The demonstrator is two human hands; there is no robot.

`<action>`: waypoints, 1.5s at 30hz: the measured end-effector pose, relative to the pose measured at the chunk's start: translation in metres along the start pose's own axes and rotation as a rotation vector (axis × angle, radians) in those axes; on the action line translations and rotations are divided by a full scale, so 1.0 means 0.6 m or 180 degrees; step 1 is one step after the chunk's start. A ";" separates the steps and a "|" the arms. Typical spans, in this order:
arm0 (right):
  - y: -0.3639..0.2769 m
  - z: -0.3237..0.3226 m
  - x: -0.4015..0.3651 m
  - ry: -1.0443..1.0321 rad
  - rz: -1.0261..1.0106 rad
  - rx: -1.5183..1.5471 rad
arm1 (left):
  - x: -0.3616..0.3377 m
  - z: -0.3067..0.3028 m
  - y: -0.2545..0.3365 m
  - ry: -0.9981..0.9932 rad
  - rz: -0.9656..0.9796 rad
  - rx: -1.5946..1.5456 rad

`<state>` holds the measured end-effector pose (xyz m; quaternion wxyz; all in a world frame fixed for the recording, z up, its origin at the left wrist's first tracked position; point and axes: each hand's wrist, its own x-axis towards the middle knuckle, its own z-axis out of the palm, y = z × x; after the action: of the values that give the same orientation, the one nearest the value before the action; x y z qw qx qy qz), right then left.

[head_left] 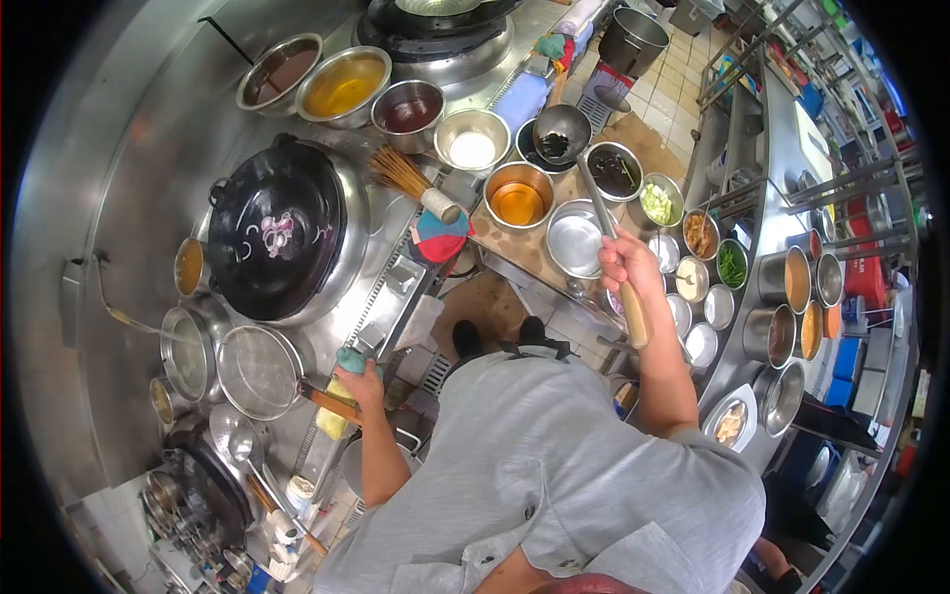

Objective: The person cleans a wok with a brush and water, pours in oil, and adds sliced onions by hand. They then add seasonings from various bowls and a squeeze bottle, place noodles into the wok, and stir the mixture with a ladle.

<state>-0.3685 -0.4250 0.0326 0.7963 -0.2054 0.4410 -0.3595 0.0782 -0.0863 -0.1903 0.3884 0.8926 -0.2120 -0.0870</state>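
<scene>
My left hand curled on a green cloth, some fingers hidden, my right hand wrapped round the ladle, its dark bits hard to name, its scoop partly hiding a bowl, onion slices in the wok, another wok cut off up top.

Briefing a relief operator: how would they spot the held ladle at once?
From the grey shirt, go forward and right to the right hand. The ladle it grips reaches over metal bowls. Unlike those bowls, it is long-handled, with a wooden grip.
</scene>
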 end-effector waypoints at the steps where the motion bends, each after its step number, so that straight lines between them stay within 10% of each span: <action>1: 0.002 0.000 0.000 0.0082 -0.0026 -0.0033 | 0.000 -0.002 0.004 -0.0014 -0.0028 0.0010; 22: 0.010 0.043 -0.006 -0.0330 0.0032 0.0581 | 0.003 -0.067 0.034 -0.0266 -0.0073 0.0366; 31: 0.077 0.273 0.023 -0.1830 0.1002 0.0694 | 0.004 -0.109 0.083 -0.0482 -0.0610 0.0501; 38: 0.246 0.491 0.161 -0.2155 0.1973 0.0093 | -0.043 -0.148 0.134 0.0134 0.0122 0.0465; 45: 0.390 0.618 0.241 -0.1938 0.1106 -0.1937 | -0.106 -0.151 0.156 -0.0287 -0.0440 -0.1208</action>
<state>0.0895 -0.3765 -0.0033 0.8415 -0.4490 0.3005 0.0016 0.0213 -0.0554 -0.0608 0.5328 0.8110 -0.1472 -0.1917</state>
